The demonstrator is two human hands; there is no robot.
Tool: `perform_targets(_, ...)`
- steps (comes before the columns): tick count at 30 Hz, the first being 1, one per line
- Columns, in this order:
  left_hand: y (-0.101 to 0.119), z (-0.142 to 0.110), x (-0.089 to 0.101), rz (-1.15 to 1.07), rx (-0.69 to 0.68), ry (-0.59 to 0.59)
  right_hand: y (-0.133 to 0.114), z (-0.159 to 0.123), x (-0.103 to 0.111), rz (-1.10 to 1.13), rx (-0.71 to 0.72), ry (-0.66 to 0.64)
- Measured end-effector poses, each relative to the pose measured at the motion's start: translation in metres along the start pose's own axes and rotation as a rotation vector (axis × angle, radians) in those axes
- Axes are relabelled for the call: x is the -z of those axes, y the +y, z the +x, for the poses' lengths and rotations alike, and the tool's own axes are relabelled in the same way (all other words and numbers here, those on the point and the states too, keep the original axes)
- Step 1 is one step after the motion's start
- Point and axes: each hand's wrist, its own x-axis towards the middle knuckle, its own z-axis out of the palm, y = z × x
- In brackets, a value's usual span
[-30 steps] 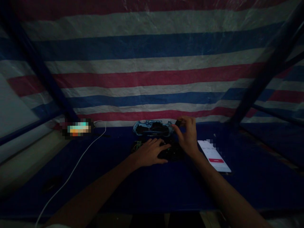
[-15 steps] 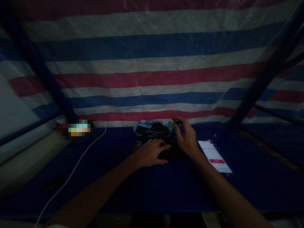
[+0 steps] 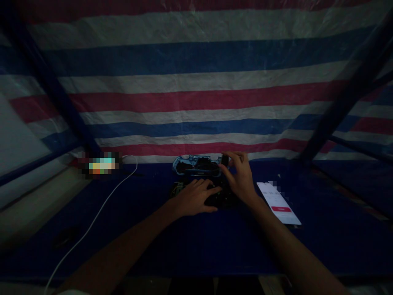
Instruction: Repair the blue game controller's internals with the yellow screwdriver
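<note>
Since the earlier frame, the small dark piece (image 3: 225,159) has been turned by the pinching right hand (image 3: 243,180); the black assembly (image 3: 225,198) (lower centre) is best steadied under the spread left hand (image 3: 194,198)

Item: one small dark piece (image 3: 225,159) in the right hand (image 3: 242,178), now carried slightly further left, to the right end of the light-blue car shell (image 3: 196,171), its yellow-marked face turned from view.

Left hand (image 3: 195,198), right hand (image 3: 242,178) bare; pale sleeve edge (image 3: 73,292); dark legwear (image 3: 192,286)
</note>
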Motion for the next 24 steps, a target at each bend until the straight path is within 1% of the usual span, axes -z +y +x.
perform_targets(5, 0.0021, 0.0002, 0.0038, 0.009, 0.021, -0.033, -0.0005, -0.0014, -0.0004, 0.032, -0.009, -0.013)
perform_targets(8, 0.0022, -0.0002, 0.0035, 0.008, 0.019, -0.021, 0.0004, -0.0023, -0.0012, 0.027, -0.004, 0.001)
perform_targets(13, -0.0002, -0.0002, -0.001, 0.005, 0.011, -0.003, 0.0031, -0.0017, 0.0016, -0.008, 0.002, -0.03)
perform_targets(18, -0.0008, 0.0007, -0.0016, 0.006, 0.004, -0.013, 0.001, -0.0007, 0.0044, 0.066, -0.02, -0.045)
perform_targets(20, -0.0007, 0.0007, -0.0012, 0.008, 0.008, -0.009, 0.0003, -0.0002, 0.0039, 0.074, -0.018, -0.027)
perform_targets(24, -0.0009, 0.0001, -0.0008, 0.011, -0.002, 0.0, 0.0017, -0.0008, 0.0019, 0.048, -0.024, 0.055)
